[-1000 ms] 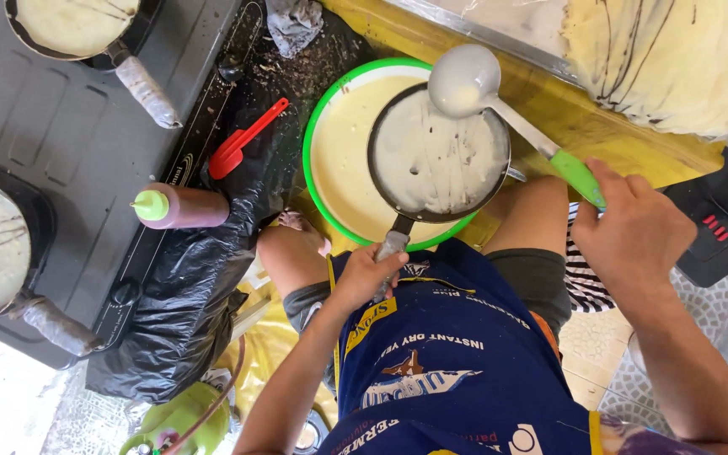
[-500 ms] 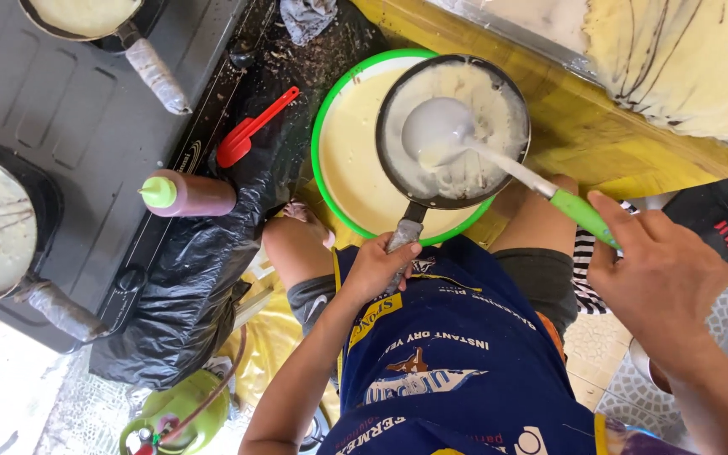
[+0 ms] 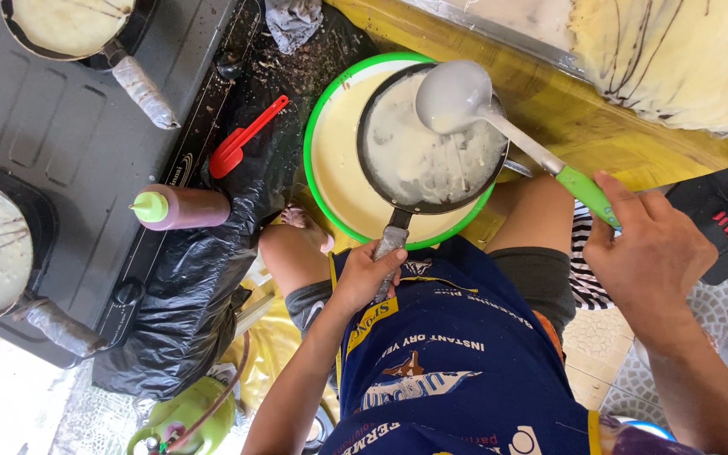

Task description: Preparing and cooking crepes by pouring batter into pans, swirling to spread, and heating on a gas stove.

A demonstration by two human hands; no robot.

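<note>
Pan (image 3: 431, 156), dark and coated in pale batter, sits tilted over the green-rimmed batter basin (image 3: 330, 156), and your left hand (image 3: 368, 274) has its fingers wrapped fully round the handle, hiding most of it. Your right hand (image 3: 650, 248) pinches the ladle (image 3: 457, 97) by its green grip; the grip's end is lost under your fingers. Top right, a pale stack is cut by the frame, hard to read. Around you: a grey stove top (image 3: 69, 143) with two more pans of batter, a red spatula (image 3: 246, 139), a squeeze bottle (image 3: 183, 208), black plastic sheeting, a yellow board. Both forearms reach up from the frame's bottom, your blue apron between them.
</note>
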